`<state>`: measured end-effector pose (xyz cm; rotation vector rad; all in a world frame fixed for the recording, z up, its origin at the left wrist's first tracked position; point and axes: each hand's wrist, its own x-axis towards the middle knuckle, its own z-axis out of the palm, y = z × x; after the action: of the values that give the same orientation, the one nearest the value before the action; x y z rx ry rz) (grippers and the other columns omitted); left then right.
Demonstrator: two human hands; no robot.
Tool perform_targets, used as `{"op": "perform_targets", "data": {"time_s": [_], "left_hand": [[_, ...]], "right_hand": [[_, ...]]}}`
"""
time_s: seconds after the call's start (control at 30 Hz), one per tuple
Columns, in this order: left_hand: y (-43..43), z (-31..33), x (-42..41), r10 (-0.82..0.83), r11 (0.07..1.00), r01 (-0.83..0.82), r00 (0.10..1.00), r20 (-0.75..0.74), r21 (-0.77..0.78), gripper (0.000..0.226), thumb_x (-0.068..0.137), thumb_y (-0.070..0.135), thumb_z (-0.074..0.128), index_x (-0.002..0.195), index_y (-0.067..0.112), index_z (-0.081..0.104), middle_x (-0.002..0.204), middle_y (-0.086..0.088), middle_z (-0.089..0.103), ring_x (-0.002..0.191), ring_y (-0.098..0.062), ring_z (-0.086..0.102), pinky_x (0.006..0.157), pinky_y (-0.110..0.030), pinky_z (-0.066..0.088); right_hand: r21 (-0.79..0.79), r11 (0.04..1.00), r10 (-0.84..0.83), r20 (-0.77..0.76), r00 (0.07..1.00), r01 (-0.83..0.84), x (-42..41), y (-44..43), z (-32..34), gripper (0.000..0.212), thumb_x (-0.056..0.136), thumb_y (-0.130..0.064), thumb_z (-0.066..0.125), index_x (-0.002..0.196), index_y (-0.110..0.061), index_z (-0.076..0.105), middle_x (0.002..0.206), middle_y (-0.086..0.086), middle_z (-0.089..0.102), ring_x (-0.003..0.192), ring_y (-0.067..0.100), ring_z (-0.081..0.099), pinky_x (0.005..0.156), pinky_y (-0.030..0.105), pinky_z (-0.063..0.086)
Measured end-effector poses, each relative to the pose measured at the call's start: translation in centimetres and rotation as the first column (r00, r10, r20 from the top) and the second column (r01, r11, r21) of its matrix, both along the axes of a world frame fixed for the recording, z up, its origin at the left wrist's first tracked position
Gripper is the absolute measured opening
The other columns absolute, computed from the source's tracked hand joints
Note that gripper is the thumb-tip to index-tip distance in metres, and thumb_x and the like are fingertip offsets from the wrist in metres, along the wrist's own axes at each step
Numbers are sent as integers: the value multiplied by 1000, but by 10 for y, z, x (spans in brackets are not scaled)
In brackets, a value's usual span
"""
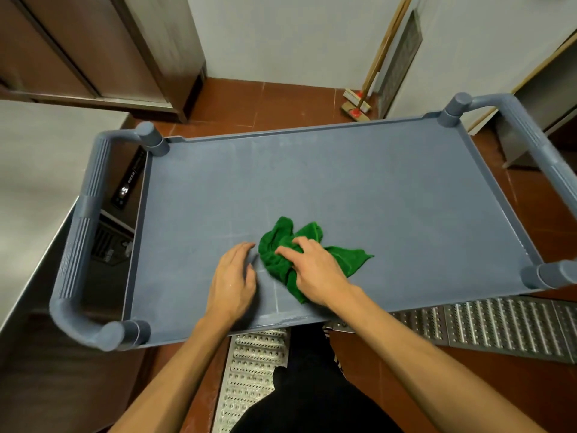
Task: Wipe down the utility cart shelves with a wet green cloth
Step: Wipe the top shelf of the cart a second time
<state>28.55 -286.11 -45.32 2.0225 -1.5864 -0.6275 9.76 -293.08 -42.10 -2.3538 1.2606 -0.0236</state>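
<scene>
While right hand [316, 270] grips one green cloth [278, 242] | left hand [232, 280] flat | one shelf [343, 182]

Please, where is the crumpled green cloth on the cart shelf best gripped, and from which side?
Grip the bunched middle of the crumpled green terry cloth from above, on the near side, where the right hand holds it. The folds rise there and give the fingers bulk; the right corner lies thin and flat on the grey-blue plastic cart shelf.
</scene>
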Motion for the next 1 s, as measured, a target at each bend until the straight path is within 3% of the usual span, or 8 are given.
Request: {"op": "perform_targets", "data": {"time_s": [0.2, 0.33, 0.43, 0.57, 0.67, 0.77, 0.93, 1.0], "left_hand": [[9, 3, -1, -138, 990, 138, 990, 3, -36, 65, 72, 6, 48, 136, 16, 59, 141, -6, 55, 130, -23, 51, 115, -28, 33], [7, -2, 1, -386, 922, 387, 920, 68, 1, 89, 65, 16, 58, 152, 22, 41, 165, -7, 21, 152, -21, 19, 123, -31, 15], [1, -3, -3, -431, 902, 428, 893, 128, 48, 88, 71, 44, 62, 152, 20, 39, 164, -1, 26, 153, -19, 16, 123, -40, 16], [-18, 2, -2, -392, 916, 386, 919, 40, 110, 75, 76, 49, 56, 144, 21, 45, 138, 1, 59, 131, -21, 51, 115, -46, 30], [-43, 11, 5, -281, 948, 289, 957, -73, 137, 72, 80, 51, 59, 143, 17, 49, 133, -5, 64, 122, -27, 59, 106, -38, 42], [-72, 27, 11, -124, 978, 150, 977, -175, 143, 68, 81, 56, 54, 139, 19, 54, 125, -6, 69, 117, -26, 63, 99, -31, 46], [-129, 56, 42, -51, 985, 67, 994, -102, 161, 52, 84, 55, 62, 128, 30, 56, 108, -6, 73, 104, -30, 66, 90, -36, 51], [-151, 75, 62, -10, 977, 23, 998, -60, 213, 53, 78, 61, 73, 120, 33, 59, 92, -6, 72, 84, -27, 69, 70, -37, 56]], "right_hand": [[11, 983, 179, 136, 974, -182, -18, 21, 1, 58, 86, -5, 54, 140, -26, 53, 145, 11, 44, 135, 30, 38, 109, 45, 38], [104, 993, 49, 94, 994, -59, -37, 23, -2, 87, 84, -40, 61, 156, -30, 13, 161, 6, 13, 149, 26, 13, 121, 46, 17], [112, 993, -15, -73, 997, 23, -48, 17, -6, 103, 81, -54, 66, 156, -26, 1, 153, 5, 26, 140, 25, 27, 117, 41, 24], [178, 976, -124, 6, 992, 121, -55, -5, -8, 97, 81, -46, 73, 155, -28, 13, 139, 4, 49, 127, 25, 46, 107, 39, 36], [187, 958, -244, 146, 959, 216, -56, -30, 0, 85, 77, -39, 78, 148, -31, 32, 135, 4, 55, 125, 27, 50, 103, 36, 40], [115, 940, -341, 280, 897, 321, -51, -62, 11, 71, 71, -38, 84, 133, -29, 51, 115, 2, 64, 109, 25, 58, 90, 30, 41], [96, 924, -374, 416, 829, 369, -35, -121, 23, 61, 62, -47, 88, 114, -31, 61, 105, -5, 65, 96, 16, 59, 84, 30, 46], [58, 933, -342, 458, 820, 356, -26, -143, 24, 56, 63, -46, 88, 111, -31, 63, 100, -4, 62, 93, 17, 59, 81, 31, 47]]}}
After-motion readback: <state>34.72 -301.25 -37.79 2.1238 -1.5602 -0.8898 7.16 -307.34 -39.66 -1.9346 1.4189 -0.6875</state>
